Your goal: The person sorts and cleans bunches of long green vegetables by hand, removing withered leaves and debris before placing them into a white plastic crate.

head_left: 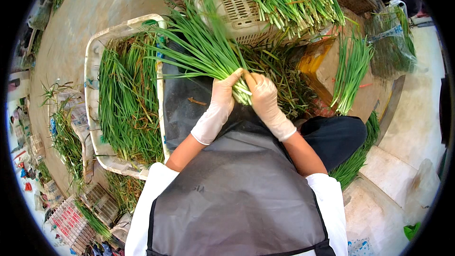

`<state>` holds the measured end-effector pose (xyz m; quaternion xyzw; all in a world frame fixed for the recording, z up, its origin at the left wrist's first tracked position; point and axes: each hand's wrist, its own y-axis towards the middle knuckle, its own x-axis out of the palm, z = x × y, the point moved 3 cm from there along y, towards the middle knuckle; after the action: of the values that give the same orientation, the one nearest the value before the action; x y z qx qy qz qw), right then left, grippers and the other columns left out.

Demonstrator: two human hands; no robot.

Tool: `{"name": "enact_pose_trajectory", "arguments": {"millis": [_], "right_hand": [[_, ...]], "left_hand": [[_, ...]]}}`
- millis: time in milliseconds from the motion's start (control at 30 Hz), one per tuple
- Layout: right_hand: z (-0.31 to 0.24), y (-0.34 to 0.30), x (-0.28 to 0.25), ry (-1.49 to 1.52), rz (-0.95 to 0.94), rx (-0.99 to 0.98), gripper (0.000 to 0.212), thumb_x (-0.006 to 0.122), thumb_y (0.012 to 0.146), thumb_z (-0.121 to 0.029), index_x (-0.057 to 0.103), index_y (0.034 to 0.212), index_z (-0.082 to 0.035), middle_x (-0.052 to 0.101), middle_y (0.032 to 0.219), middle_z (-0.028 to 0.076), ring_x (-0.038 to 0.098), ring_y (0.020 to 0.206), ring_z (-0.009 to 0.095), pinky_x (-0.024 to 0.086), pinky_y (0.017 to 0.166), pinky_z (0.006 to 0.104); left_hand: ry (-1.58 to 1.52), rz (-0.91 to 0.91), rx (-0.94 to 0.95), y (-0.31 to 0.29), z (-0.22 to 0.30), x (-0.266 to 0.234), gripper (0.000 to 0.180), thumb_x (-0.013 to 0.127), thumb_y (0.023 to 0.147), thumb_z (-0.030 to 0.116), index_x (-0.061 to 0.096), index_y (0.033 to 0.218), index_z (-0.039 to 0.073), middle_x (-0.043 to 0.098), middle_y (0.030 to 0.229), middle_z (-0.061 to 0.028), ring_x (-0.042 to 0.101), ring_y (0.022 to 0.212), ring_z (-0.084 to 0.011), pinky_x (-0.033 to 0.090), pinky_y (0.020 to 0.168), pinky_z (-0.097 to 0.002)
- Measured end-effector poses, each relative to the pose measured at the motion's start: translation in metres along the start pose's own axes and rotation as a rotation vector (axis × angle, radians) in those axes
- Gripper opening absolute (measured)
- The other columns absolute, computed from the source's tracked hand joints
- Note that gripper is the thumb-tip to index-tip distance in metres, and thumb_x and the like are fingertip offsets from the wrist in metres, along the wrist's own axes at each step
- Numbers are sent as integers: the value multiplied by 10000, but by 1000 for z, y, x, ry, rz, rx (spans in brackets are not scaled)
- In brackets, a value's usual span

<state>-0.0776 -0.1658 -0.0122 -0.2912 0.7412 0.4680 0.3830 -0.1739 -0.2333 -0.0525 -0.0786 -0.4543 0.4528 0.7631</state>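
In white gloves, my left hand [222, 96] and my right hand [263, 94] meet over my dark apron. My left hand is wrapped round a bunch of garlic chives [208, 54], its pale cut ends by the palms and its green leaves fanning up and to the left. The right hand is closed against the bunch's right side near the pale stems; its fingertips are partly hidden. Left of my knees, a white plastic basket [91, 97] holds more chives [125, 99] mixed with brown, withered leaves.
A perforated crate [241, 12] piled with chives [294, 0] stands ahead. Discarded leaves [289, 83] lie beyond my right hand, near a yellow-edged cardboard box [315, 57]. Another chive bunch [351, 73] lies at right, beside a clear plastic bag of greens [392, 42].
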Motion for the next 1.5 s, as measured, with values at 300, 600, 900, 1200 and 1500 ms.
{"name": "enact_pose_trajectory", "arguments": {"millis": [300,600,900,1200,1500], "right_hand": [[6,-19,9,1269,-171,1086,245,672,846,-128,625,1021,37,651,879,64,590,794,109,472,756,235],[39,-39,-20,1468,132,1013,42,637,871,-75,634,887,-36,666,788,69,607,728,107,453,661,237],[-7,0,-20,1503,-650,772,675,565,916,-291,257,1436,10,446,1363,207,481,1222,264,404,992,364],[73,113,-29,1149,-201,988,338,488,914,-272,634,1161,-94,503,1326,164,424,1247,240,269,1077,393],[82,37,-92,625,-202,711,695,569,868,-413,387,1349,54,500,1308,229,491,1204,313,372,1021,397]], "left_hand": [[135,-101,-166,-15,4,-14,226,658,778,-24,614,999,-19,672,890,-91,652,773,-182,530,692,-278],[54,-166,43,-24,32,-7,221,641,780,-38,593,996,-39,660,902,-124,655,859,-247,542,803,-357],[370,-395,-172,-80,89,-30,441,665,761,67,508,1164,-17,646,980,-154,652,801,-209,553,713,-316],[776,-336,-463,-174,180,-113,403,770,681,151,604,1000,-31,642,780,-138,626,651,-202,514,575,-299],[603,-172,18,-167,195,-71,492,703,744,189,537,1154,-28,636,965,-134,628,823,-215,522,791,-354]]}}
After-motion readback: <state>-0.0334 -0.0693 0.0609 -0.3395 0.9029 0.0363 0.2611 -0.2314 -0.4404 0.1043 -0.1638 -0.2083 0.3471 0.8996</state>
